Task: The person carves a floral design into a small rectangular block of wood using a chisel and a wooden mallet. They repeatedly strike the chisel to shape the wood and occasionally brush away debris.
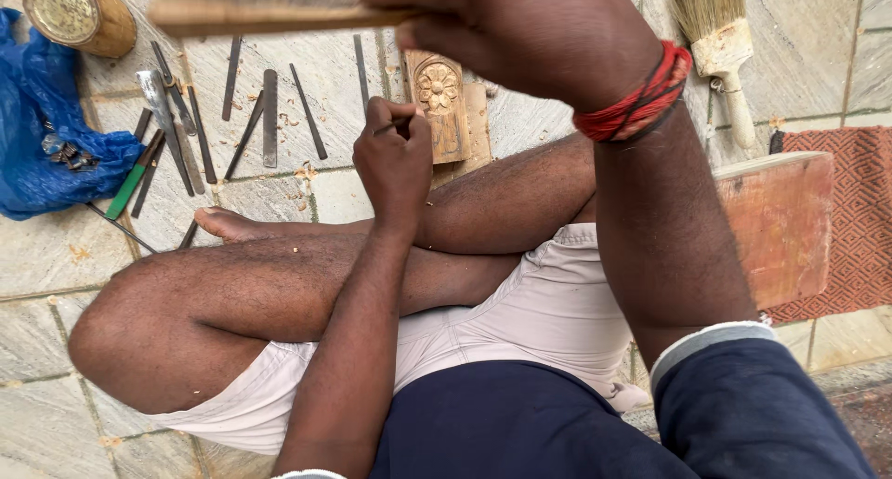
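Left hand (395,158): fingers closed round a thin chisel (390,124), tip hidden, at the carved wooden panel (439,107) with flower motif, lying on the stone floor (56,256) beside the crossed legs. Right hand (520,28): fingers wrapped round a wooden mallet (260,7), raised, blurred. Row of chisels (269,117) left of panel; brush (720,42) at right; blue bag (37,135) far left

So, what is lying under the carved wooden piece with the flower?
Under the carved wooden piece lies a plain wooden board, resting on the stone floor. The left hand covers the lower left corner, and the leg hides the board's lower end.
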